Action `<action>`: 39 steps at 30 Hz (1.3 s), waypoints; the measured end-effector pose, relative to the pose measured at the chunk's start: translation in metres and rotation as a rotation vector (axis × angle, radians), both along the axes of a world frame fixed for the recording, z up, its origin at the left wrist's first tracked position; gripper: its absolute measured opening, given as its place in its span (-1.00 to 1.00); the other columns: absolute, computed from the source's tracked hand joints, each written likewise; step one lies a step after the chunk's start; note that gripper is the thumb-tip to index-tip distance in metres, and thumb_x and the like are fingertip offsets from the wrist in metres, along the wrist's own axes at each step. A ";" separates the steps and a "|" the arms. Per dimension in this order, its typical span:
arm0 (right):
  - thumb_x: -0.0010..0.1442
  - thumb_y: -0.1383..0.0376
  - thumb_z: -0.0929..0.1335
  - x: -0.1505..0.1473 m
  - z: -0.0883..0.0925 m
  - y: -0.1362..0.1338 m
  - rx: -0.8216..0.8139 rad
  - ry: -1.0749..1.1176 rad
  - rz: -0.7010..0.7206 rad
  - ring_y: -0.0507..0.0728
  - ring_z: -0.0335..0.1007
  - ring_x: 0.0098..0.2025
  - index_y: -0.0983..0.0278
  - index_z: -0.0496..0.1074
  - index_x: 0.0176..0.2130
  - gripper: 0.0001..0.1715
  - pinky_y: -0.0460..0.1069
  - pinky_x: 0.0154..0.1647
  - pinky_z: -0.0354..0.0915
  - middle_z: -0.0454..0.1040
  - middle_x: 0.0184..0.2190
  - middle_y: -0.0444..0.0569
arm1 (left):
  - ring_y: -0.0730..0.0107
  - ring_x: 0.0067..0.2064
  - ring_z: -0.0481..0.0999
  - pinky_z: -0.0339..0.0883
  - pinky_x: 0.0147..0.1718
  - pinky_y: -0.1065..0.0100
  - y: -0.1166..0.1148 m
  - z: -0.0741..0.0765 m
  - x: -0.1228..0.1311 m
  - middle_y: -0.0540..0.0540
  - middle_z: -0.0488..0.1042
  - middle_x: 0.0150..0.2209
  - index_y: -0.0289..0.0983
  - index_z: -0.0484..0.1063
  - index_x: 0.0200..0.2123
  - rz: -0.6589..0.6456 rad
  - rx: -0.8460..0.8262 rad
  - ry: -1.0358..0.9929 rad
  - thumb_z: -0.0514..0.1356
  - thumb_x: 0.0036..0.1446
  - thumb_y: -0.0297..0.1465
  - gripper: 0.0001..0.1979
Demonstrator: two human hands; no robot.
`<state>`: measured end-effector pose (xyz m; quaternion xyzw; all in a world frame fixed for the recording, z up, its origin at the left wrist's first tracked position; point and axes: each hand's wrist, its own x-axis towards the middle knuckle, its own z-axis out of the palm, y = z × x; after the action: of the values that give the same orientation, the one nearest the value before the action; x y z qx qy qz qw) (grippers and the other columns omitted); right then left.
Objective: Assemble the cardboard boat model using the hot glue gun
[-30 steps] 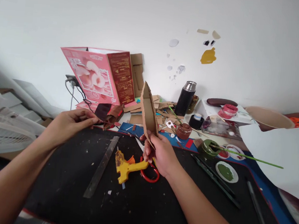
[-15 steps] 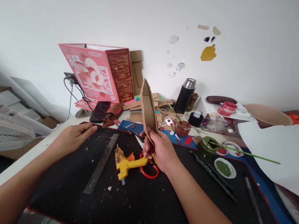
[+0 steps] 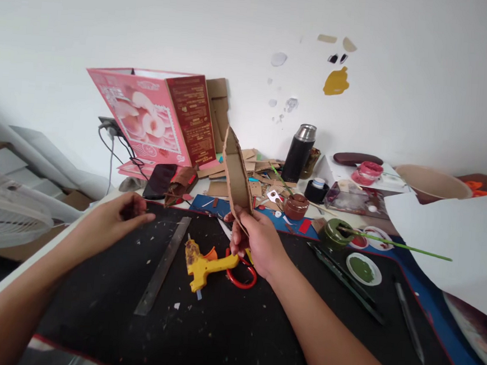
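Note:
My right hand (image 3: pixel 261 241) grips the lower end of a folded cardboard piece (image 3: pixel 239 176), long and narrow with raised edges and a pointed top, held upright above the mat. Over the left part of the black mat (image 3: pixel 104 284) hovers my left hand (image 3: pixel 116 217), its thumb stretched out, its other fingers curled and apart from it, with nothing between. A metal ruler (image 3: pixel 163 266) lies to the right of that hand. Beneath my right hand are a yellow glue gun (image 3: pixel 203 265) and red-handled scissors (image 3: pixel 242 278), partly hidden by the hand and the glue gun.
Cardboard scraps (image 3: pixel 221 187) lie behind the mat, near a phone (image 3: pixel 159 180) and a pink box (image 3: pixel 147 118). A black flask (image 3: pixel 298 156), a brown paint jar (image 3: pixel 296 207) and a green paint jar (image 3: pixel 335 235) stand to the right. A white fan (image 3: pixel 11 209) is at far left.
My left thumb and fingers have moved apart from their closed pose. My right hand keeps hold of the cardboard piece. The whole view has shifted slightly.

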<state>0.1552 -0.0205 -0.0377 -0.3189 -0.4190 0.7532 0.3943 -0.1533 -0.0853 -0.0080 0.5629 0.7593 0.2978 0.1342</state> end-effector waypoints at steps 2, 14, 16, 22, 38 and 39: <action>0.17 -0.16 0.50 0.000 -0.001 0.000 0.000 0.000 0.005 0.01 0.32 -0.72 0.27 0.50 -0.34 -0.45 -0.12 -0.74 0.04 0.34 -0.70 -0.27 | 0.32 -0.44 0.35 0.17 -0.39 0.38 0.001 0.005 0.007 0.10 0.42 -0.55 -0.15 0.50 -0.40 -0.010 -0.020 0.028 0.36 0.04 -0.02 -0.67; 0.11 -0.22 0.50 -0.003 -0.006 0.001 -0.015 -0.017 0.017 0.01 0.31 -0.74 0.27 0.47 -0.34 -0.38 -0.13 -0.75 0.01 0.34 -0.72 -0.26 | 0.12 0.03 0.68 0.55 -0.05 0.26 0.083 0.024 0.104 -0.34 0.63 0.17 -0.29 0.57 0.18 -0.324 0.245 -1.095 0.35 0.30 -0.11 -0.49; 0.09 -0.23 0.51 -0.004 -0.006 0.001 -0.026 -0.015 0.030 0.01 0.32 -0.73 0.27 0.48 -0.34 -0.37 -0.13 -0.75 0.01 0.34 -0.73 -0.26 | 0.19 -0.06 0.69 0.56 -0.05 0.24 0.100 0.026 0.118 -0.33 0.67 0.08 -0.33 0.61 0.06 -0.327 0.218 -1.291 0.19 0.45 -0.19 -0.63; 0.12 -0.21 0.49 -0.005 -0.005 -0.003 -0.052 0.000 0.070 0.00 0.32 -0.73 0.27 0.47 -0.35 -0.39 -0.14 -0.75 0.00 0.33 -0.72 -0.26 | 0.15 -0.13 0.71 0.58 -0.09 0.20 0.116 0.038 0.148 -0.30 0.72 -0.13 -0.40 0.62 0.02 -0.366 0.048 -1.547 -0.12 0.57 -0.14 -0.41; 0.30 -0.08 0.40 -0.011 -0.012 -0.004 -0.048 -0.075 0.121 0.00 0.31 -0.72 0.27 0.49 -0.34 -0.52 -0.13 -0.72 0.02 0.36 -0.72 -0.24 | 0.32 -0.38 0.63 0.58 -0.33 0.33 0.105 0.034 0.162 -0.12 0.60 -0.36 -0.32 0.57 -0.19 -0.317 0.070 -1.677 0.04 0.51 -0.08 -0.52; 0.30 -0.09 0.40 -0.011 -0.013 -0.004 -0.047 -0.073 0.118 0.00 0.32 -0.72 0.27 0.49 -0.34 -0.52 -0.12 -0.72 0.02 0.36 -0.72 -0.23 | 0.32 -0.37 0.62 0.58 -0.33 0.33 0.105 0.034 0.162 -0.11 0.59 -0.36 -0.31 0.57 -0.19 -0.313 0.077 -1.674 0.07 0.50 -0.07 -0.54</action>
<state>0.1443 -0.0248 -0.0505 -0.3300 -0.4334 0.7727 0.3259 0.0087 0.0196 0.0260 0.2600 0.3125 0.6193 0.6718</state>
